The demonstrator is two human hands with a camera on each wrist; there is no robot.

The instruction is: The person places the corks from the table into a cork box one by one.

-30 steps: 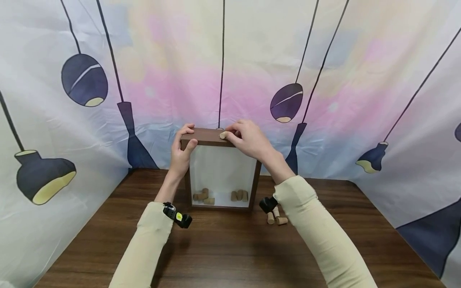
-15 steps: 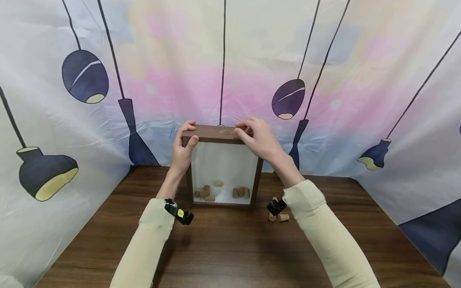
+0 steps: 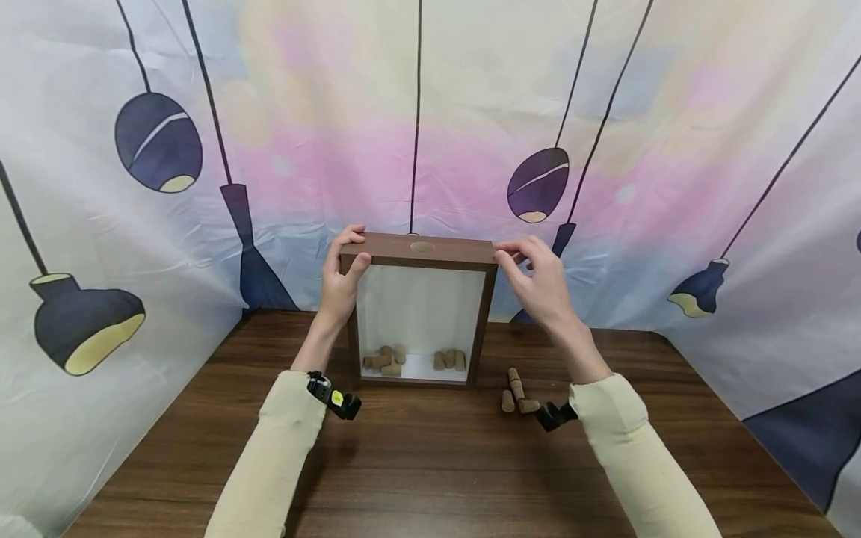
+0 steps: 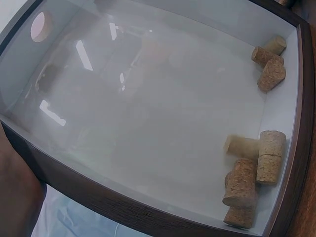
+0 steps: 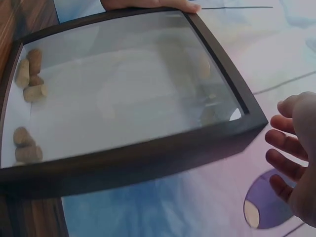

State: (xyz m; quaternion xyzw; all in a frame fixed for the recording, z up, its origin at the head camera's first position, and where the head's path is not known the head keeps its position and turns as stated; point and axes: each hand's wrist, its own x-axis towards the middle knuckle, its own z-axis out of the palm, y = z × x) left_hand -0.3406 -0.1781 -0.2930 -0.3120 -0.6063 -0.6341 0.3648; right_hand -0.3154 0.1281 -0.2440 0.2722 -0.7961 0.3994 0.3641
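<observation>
Box [image 3: 418, 310], LH [image 3: 339, 273] gripping edge [image 3: 390, 261], RH [image 3: 538, 280] — apart

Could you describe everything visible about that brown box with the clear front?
The dark-brown, wood-look rectangular box stands upright on the brown wood-grain tabletop. Its glossy front is clear, its inside white; a round hole pierces its top face. Small tan cylindrical corks sit inside in two groups along its bottom. The person's bare left hand grips its top-left corner.

Top hole [image 3: 422, 246] unblocked, pane [image 4: 148, 118] before corks [image 4: 270, 158]
</observation>
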